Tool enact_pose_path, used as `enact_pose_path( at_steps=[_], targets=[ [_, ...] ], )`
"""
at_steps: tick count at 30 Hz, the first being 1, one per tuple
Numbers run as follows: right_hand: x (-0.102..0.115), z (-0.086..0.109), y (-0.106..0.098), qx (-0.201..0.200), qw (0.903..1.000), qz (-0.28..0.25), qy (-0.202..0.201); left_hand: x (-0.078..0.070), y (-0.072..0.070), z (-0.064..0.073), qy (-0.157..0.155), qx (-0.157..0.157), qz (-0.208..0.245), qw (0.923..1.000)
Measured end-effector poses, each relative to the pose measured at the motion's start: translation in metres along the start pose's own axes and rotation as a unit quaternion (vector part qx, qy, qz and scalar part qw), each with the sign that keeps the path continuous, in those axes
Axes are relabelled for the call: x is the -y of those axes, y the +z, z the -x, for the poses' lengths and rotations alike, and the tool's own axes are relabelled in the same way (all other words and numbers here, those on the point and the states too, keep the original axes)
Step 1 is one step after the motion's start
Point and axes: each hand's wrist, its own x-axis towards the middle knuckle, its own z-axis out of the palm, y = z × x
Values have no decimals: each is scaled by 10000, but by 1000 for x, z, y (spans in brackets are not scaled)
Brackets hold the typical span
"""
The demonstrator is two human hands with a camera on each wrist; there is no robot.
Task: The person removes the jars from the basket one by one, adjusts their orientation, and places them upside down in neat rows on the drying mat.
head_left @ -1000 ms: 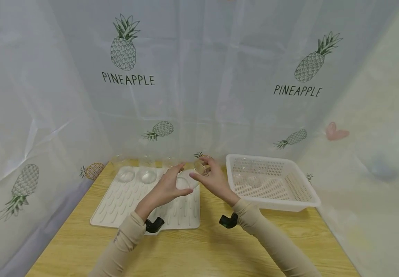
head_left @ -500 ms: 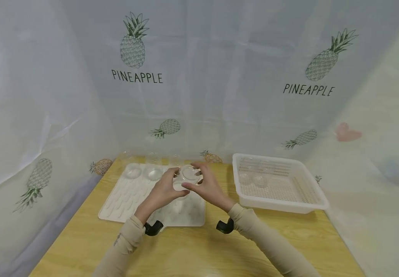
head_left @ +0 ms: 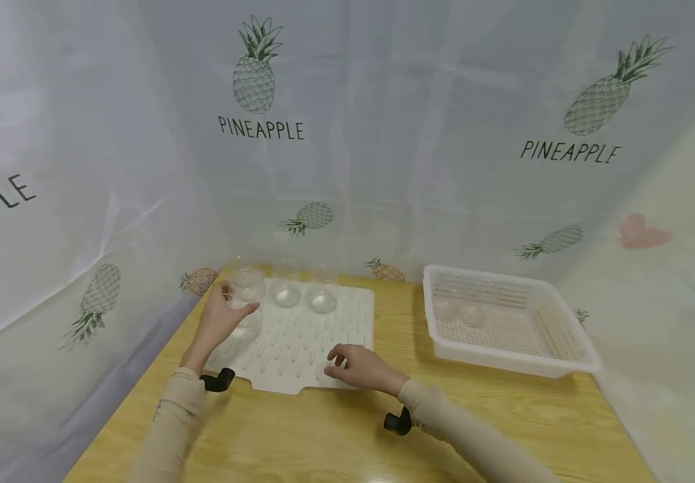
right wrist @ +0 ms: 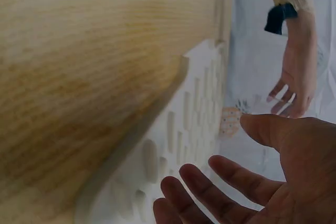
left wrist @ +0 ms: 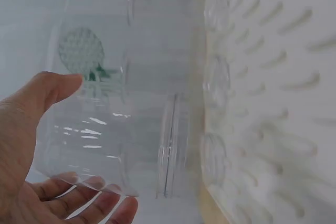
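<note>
My left hand (head_left: 215,325) holds a clear plastic cup (left wrist: 92,135) above the left side of a white drying mat (head_left: 347,329). In the left wrist view, its thumb and fingers go around the cup's wall, and a thick rim faces the mat. Whether the rim touches the mat, I cannot tell. Along the mat's back edge stand 3 clear cups, including a middle one (head_left: 286,293) and a right one (head_left: 322,300); the leftmost is partly behind the held cup. Over the mat's near right corner, my right hand (head_left: 364,367) is loosely curled with nothing in it.
A white perforated basket (head_left: 513,362) stands on the wooden table (head_left: 347,443) to the right, with several clear cups (head_left: 473,314) in its left part. A pineapple-print curtain (head_left: 378,168) rises directly behind the table.
Both hands were together around the cup at the mat's back right. The left hand has moved left with the cup; the right hand has let go and drawn nearer me. The view has turned left.
</note>
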Motion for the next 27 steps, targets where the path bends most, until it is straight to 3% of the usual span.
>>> enact_pose_path(
  at_steps=[5,13,27],
  targets=[
    [3,3,12,17,9995,310,-38,19,-11,-10,-131,-217,164,9995],
    [4,11,29,-155,9906,1361,-18,43,-8,-24,-352,-239,271,9987],
    [2,15,31,-501,9914,1168,-299,61,1,-35,-622,75,482,9969]
  ],
)
